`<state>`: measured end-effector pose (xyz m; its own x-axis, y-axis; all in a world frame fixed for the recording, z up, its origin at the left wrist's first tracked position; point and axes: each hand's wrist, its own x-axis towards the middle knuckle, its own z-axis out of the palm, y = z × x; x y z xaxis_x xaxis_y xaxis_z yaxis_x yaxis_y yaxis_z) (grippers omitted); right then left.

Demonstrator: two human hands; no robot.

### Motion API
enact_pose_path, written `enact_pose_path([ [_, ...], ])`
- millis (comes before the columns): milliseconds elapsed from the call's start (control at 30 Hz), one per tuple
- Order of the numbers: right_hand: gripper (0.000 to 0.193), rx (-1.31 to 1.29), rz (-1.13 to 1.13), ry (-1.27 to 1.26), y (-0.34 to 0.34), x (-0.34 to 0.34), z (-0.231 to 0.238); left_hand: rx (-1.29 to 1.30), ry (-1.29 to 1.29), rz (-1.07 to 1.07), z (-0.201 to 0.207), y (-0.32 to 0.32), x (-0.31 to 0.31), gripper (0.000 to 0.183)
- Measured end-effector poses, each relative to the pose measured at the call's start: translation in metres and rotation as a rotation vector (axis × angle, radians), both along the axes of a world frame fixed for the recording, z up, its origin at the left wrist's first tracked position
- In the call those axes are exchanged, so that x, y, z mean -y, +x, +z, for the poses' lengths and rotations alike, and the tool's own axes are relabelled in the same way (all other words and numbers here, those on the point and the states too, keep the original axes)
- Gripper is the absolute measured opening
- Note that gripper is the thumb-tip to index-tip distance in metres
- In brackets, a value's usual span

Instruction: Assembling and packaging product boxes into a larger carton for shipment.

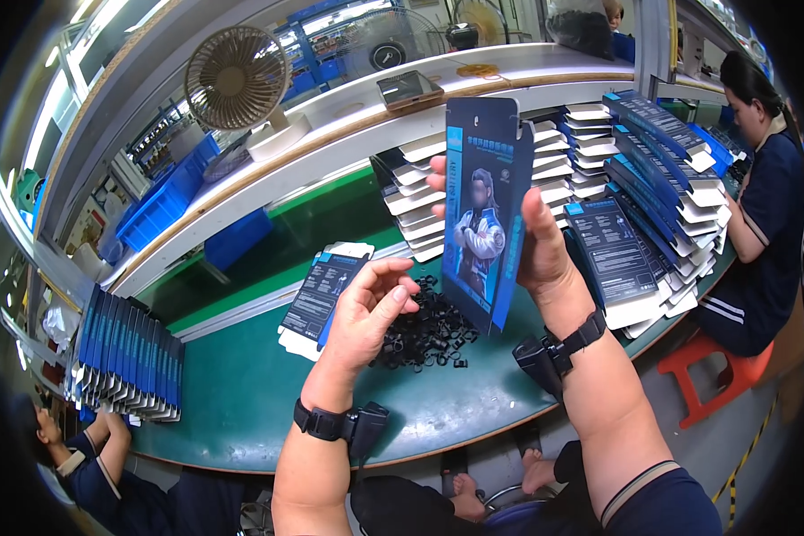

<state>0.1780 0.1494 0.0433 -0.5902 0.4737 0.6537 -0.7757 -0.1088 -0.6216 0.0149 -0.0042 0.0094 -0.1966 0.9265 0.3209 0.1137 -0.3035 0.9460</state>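
A dark blue printed cardboard box (480,214) stands upright above the bench, held in my right hand (547,246), thumb on its right side and fingertips showing past its left edge. The top flap is raised. My left hand (371,308) hovers to the left of the box, apart from it, with fingers loosely bent and thumb spread; I see nothing in it. Below and between my hands lies a heap of small black clip-like parts (429,335). A flattened carton (322,295) rests on the green bench just beyond my left hand.
Stacked flat cartons (661,179) lean at the right, with more stacks behind the held box. A row of filled boxes (129,357) stands at the left. A fan (237,80) and a phone-like device (409,89) sit on the shelf. Co-workers sit at both sides; a red stool (719,375) is right.
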Motion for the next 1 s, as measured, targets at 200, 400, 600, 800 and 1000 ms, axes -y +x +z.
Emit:
enact_pose_path([
  [200,0.095,0.275,-0.820,0.741,-0.007,0.008,-0.004,0.021,0.129,-0.014,0.005,0.003,0.003,0.052],
  [400,0.096,0.466,-0.938,1.018,-0.021,0.032,-0.014,0.136,0.249,0.015,0.011,0.000,0.007,0.061],
  [600,0.093,0.519,-0.932,1.080,-0.027,0.042,-0.021,0.181,0.185,0.178,0.009,0.001,0.003,0.037],
  [800,0.090,0.523,-0.971,1.127,-0.032,0.045,-0.029,0.188,0.213,0.255,-0.003,-0.005,-0.004,0.025],
  [1000,0.053,0.380,-1.018,0.956,-0.021,0.019,-0.015,0.447,0.281,0.330,0.012,-0.030,0.003,0.026],
])
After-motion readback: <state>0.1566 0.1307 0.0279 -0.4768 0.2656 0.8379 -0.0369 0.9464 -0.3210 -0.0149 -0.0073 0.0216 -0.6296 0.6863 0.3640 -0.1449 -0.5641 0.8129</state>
